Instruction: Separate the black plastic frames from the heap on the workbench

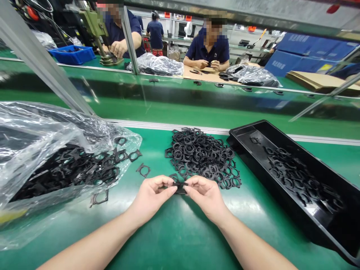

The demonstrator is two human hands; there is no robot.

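Between the fingertips of my left hand (154,193) and my right hand (205,193) is a small black plastic part (180,187), seen nearly edge-on and pinched at both ends. Just beyond it lies a heap of black ring-shaped plastic parts (201,153). To the left, a clear plastic bag (62,131) spills black frame-like parts (95,167) with round openings. One loose frame part (143,170) rests on the green tabletop near my left hand, and another (99,198) sits by the bag's edge.
A long black tray (264,183) with several black parts stands at the right. Behind a metal rail (168,126) and clear panel, co-workers (209,48) handle parts at another bench. A blue bin (73,55) and blue boxes (303,56) are there too.
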